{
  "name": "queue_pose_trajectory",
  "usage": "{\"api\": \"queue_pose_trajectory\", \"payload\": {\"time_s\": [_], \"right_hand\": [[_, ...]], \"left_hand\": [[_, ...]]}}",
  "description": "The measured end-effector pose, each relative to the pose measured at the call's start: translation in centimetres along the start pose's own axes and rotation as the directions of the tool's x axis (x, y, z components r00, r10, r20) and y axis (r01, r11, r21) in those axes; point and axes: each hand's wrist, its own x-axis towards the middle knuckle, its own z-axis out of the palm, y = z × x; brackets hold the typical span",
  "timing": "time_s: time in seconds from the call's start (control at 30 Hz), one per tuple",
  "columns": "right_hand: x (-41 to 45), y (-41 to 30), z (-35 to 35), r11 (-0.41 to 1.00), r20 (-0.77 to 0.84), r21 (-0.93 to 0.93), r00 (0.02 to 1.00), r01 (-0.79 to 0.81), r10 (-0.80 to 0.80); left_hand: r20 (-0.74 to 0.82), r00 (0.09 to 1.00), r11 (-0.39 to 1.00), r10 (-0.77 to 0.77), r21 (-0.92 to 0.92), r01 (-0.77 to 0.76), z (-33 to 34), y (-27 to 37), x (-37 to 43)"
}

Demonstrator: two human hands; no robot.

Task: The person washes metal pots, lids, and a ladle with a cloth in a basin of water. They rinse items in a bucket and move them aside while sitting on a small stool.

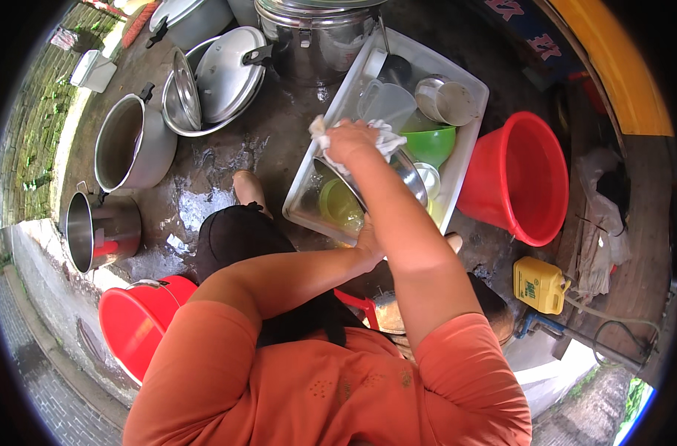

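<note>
A large white plastic tub (472,150) holding water and dishes lies before me. My right hand (349,139) presses a bunched white cloth (391,139) on the far rim of a stainless steel bowl (411,173), which is tilted over the tub. At the bowl's near edge, my left hand (369,237) grips it, its fingers partly hidden by my right forearm. Beyond the cloth are a clear plastic jug (391,103), a green bowl (430,145) and metal containers (453,103). A yellowish round vessel (338,203) sits in the water at the tub's near left.
Red buckets stand to the right (483,173) and lower left (132,318). Several metal pots are at left, including a deep aluminium pot (160,153). Lids rest in a wide basin (174,111); a steel pressure cooker (322,50) stands behind. A yellow jug (539,284) is at right.
</note>
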Motion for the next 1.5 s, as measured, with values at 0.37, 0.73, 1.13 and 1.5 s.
{"api": "queue_pose_trajectory", "payload": {"time_s": [0.37, 0.73, 1.13, 1.5], "right_hand": [[-14.0, 5.0, 4.1, 0.938, -0.04, 0.299, 0.979, -0.178, 0.198], [-2.6, 17.6, 7.6, 0.818, -0.086, 0.45, 0.895, -0.357, 0.438], [-16.4, 17.4, 23.3, -0.288, 0.333, 0.939, 0.709, -0.19, 0.621], [-12.8, 14.8, 24.6, -0.512, 0.594, 0.785, 0.656, -0.348, 0.465]], "left_hand": [[-0.004, 0.973, 0.973, -0.23, 0.02, 0.231, -0.4, 1.5, -1.5], [-0.194, 0.936, 0.955, -0.295, -0.019, 0.297, 0.2, 3.5, -0.2], [-0.212, 0.863, 0.832, -0.458, -0.446, 0.331, -5.7, 10.6, 8.1], [0.075, 0.988, 0.936, -0.136, -0.317, 0.153, 0.6, 17.8, 5.0]]}}
